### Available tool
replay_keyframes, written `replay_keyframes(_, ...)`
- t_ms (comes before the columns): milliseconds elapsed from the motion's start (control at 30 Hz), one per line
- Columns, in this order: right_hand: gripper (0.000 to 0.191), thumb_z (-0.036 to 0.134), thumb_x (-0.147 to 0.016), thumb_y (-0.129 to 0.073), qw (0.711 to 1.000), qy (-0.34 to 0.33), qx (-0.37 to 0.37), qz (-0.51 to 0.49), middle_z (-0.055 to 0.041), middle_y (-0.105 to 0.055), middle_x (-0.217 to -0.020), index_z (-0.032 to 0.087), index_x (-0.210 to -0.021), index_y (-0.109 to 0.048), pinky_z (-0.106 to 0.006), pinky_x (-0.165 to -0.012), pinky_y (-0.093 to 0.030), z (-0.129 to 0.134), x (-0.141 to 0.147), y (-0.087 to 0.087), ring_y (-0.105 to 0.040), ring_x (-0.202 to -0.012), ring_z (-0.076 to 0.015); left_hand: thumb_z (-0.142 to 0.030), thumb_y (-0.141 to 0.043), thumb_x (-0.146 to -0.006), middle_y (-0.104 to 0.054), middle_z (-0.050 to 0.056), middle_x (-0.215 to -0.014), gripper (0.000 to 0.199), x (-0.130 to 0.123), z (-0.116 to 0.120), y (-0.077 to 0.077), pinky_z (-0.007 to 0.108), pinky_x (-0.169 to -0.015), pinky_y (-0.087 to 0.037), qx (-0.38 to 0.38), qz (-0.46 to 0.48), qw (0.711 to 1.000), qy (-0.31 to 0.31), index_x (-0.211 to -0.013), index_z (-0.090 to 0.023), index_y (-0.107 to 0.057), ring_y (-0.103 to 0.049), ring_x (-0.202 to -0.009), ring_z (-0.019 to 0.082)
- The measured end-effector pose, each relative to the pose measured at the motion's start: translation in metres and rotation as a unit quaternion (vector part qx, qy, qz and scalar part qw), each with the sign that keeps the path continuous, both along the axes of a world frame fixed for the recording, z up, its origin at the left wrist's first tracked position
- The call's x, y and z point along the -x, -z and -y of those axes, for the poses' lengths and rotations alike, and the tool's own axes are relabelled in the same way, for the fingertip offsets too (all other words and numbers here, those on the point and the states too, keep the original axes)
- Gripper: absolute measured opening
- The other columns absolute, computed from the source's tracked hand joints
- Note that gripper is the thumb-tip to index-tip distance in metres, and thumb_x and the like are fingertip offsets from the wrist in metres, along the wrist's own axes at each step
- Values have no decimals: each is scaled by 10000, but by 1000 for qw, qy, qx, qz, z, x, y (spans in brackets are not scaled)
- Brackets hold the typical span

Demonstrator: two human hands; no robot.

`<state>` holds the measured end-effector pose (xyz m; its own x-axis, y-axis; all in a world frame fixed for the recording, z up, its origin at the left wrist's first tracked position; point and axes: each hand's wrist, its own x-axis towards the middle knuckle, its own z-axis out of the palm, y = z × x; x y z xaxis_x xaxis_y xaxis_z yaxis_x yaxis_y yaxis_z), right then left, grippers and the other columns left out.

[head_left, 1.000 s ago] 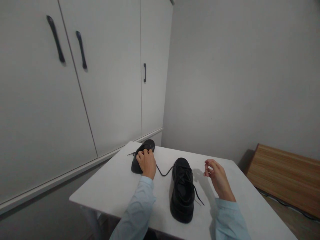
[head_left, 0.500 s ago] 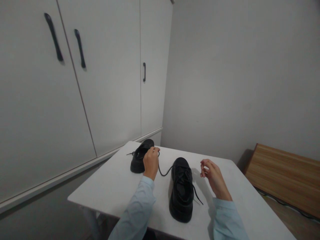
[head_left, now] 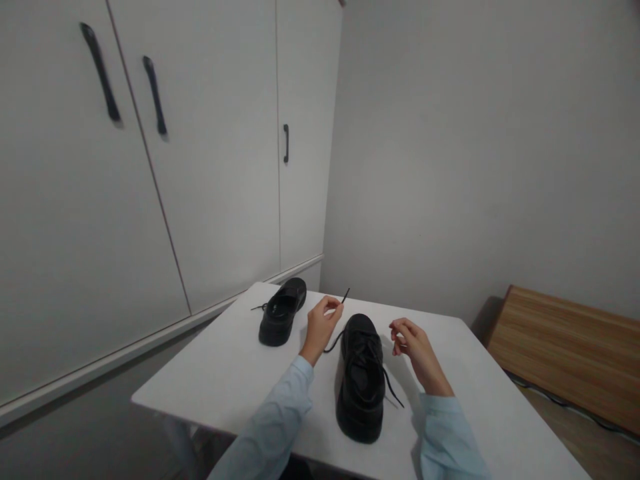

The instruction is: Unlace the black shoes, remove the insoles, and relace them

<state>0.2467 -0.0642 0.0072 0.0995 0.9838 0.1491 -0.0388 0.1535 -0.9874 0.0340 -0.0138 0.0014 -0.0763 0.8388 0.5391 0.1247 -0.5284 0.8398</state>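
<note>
Two black shoes rest on the white table [head_left: 210, 373]. The nearer shoe [head_left: 361, 380] stands upright between my hands, its toe pointing away from me. One lace end [head_left: 394, 390] trails off its right side onto the table. My left hand [head_left: 321, 325] pinches the other black lace [head_left: 346, 295], whose tip sticks up past the fingertips. Right of the shoe, my right hand [head_left: 414, 347] is raised with bent fingers, thumb and fingers slightly apart and nothing between them. Farther back on the left sits the second shoe [head_left: 281, 315], untouched.
A white cabinet [head_left: 220, 167] with dark handles runs along the left side. Behind the table rises a plain grey wall [head_left: 475, 147]. At the right, beyond the table, is a wooden board [head_left: 570, 353] with a dark cable below it.
My left hand has moved right, away from the far shoe and toward the nearer one, bringing the lace along. My right hand has shifted slightly left, closer to the nearer shoe.
</note>
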Motion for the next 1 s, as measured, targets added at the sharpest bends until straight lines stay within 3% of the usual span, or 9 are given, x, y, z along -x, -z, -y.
replay_keyframes(200,268,439,-691,-648,999,4,18,40,42,-555,-589,187,-756,-582,-231,-409,-405,-6,-1,6,-472,-371,-77,-279,-688,-706,-521,-49,-600,221,-3,-2,2,235,-670,-487,8,-53,999,-6,-888,-162,-647,-532,-597,98)
replay_keyframes(333,280,456,-678,-639,998,11,17,54,40,-562,-582,191,-746,-583,-238,-400,-413,-8,-2,7,-470,-357,-79,-288,-638,-771,-581,12,-695,146,-2,-3,1,253,-658,-477,-14,-150,989,-15,-818,-173,-715,-549,-651,125)
replay_keyframes(500,306,481,-677,-645,998,23,5,58,43,-557,-574,190,-746,-581,-242,-397,-404,-12,-3,11,-463,-351,-83,-258,-593,-824,-559,41,-847,161,-6,-4,-6,290,-777,-480,-60,-232,971,-3,-897,-212,-729,-577,-819,158)
replay_keyframes(667,340,508,-723,-632,992,64,-56,95,10,-575,-636,178,-806,-639,-262,-458,-428,-11,-5,8,-476,-429,-100,-183,-571,-835,-554,46,-918,175,-13,-6,-26,272,-819,-450,-107,-339,933,54,-916,-217,-722,-565,-858,153)
replay_keyframes(833,372,529,-734,-633,976,63,-119,171,-83,-678,-855,182,-833,-723,-299,-606,-459,-8,-4,2,-572,-690,-188,-142,-581,-815,-570,48,-913,170,-29,-6,-44,277,-805,-415,-167,-444,874,105,-878,-221,-718,-527,-893,175)
replay_keyframes(1000,335,522,-675,-692,971,52,-121,202,-62,-679,-706,189,-700,-729,-320,-647,-444,-12,-6,7,-577,-688,-206,-133,-592,-804,-576,48,-874,143,-48,-2,-51,267,-750,-395,-214,-489,835,133,-790,-202,-717,-496,-883,185)
